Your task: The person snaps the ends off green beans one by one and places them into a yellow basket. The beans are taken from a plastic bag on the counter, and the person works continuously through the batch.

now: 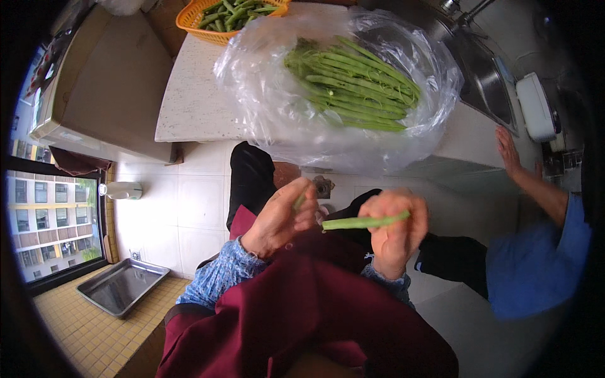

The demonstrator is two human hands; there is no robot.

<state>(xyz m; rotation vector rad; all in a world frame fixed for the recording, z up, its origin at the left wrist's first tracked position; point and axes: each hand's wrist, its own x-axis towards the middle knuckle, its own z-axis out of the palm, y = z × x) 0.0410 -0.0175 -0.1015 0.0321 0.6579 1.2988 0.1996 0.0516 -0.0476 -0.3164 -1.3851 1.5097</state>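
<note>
Over my lap, my right hand grips a length of green bean, one end of which sticks out to the left. My left hand is closed a short way to the left, with a bit of green bean showing between thumb and fingers; the rest is hidden, and the hand is slightly blurred. Beyond both hands, a clear plastic bag lies spread on the counter, its near edge hanging over the front. Long green beans lie bundled in it. An orange plastic basket behind holds cut bean pieces.
The pale countertop runs to a steel sink at right. A co-worker's hand rests near the counter edge; their blue shirt is close on my right. A metal tray sits on the tiled sill, near a white bottle.
</note>
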